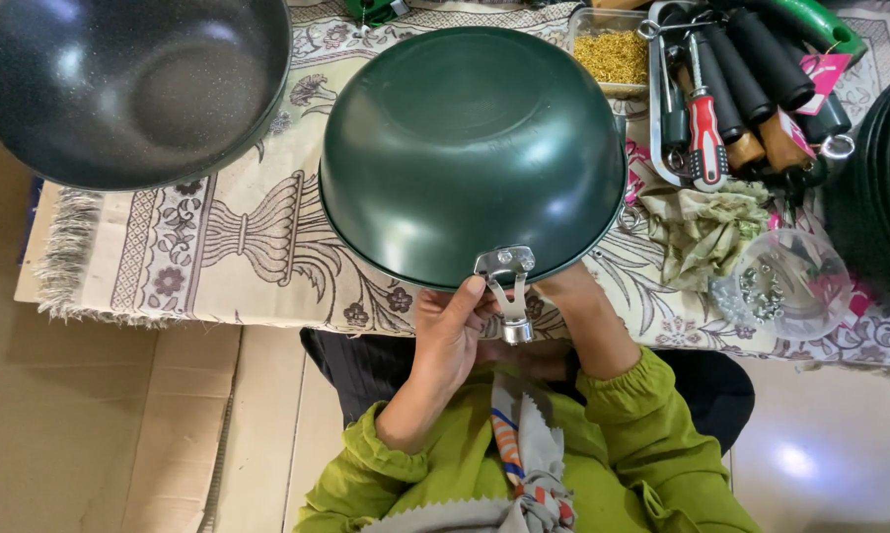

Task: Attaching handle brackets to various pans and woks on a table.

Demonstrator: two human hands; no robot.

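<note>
While the green wok (470, 148) is tipped with its rounded underside toward the head camera, both hands meet at its near rim. The left hand (447, 336) has its fingers curled about the metal handle bracket (507, 288), a silver riveted piece that sticks out from the rim and ends in a short stub; thumb and forefinger close on it. The right hand (575, 296) sits just right of the bracket against the rim, mostly hidden behind the wok's edge, so I cannot tell how its fingers are set or whether they grasp anything. Both arms wear lime-green sleeves (652, 415).

The wok stands over a patterned cream cloth (238, 237) with a fringe at its left end. Far left on that cloth lies a second wok (129, 89), dark and speckled, its hollow facing up. Far right, a metal tray (662, 148) holds black handles and a red-handled screwdriver (706, 128). Just left of the tray is a clear tub of small brass-coloured parts (613, 54). Near right, a crumpled green rag (706, 227) lies beside a clear plastic bowl of small metal fittings (785, 286).
</note>
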